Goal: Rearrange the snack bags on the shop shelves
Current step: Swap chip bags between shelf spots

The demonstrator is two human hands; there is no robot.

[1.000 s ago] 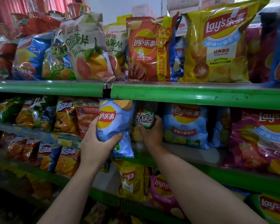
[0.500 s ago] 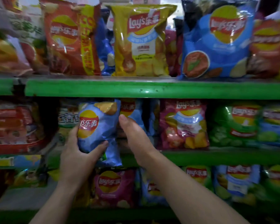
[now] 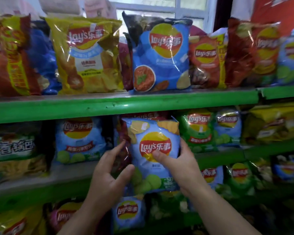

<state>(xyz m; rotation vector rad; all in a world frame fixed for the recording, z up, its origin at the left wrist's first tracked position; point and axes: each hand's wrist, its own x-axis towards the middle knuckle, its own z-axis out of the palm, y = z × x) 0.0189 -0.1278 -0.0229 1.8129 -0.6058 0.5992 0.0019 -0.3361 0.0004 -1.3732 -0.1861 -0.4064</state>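
Note:
A light blue Lay's bag stands upright at the front of the middle green shelf. My right hand grips it, thumb across the logo and fingers round its right edge. Just left of it a dark red bag is wedged in. My left hand pinches that bag's lower part between fingers and thumb, the thumb tip touching the blue bag's lower left corner. Both forearms reach up from the bottom of the view.
A matching light blue bag sits to the left and a green Lay's bag to the right. The top shelf carries large yellow, blue and red bags. More bags fill the shelf below.
The view has shifted right along the shelves. The light blue bag passed from my left hand to my right hand, and my left hand moved onto the dark red bag.

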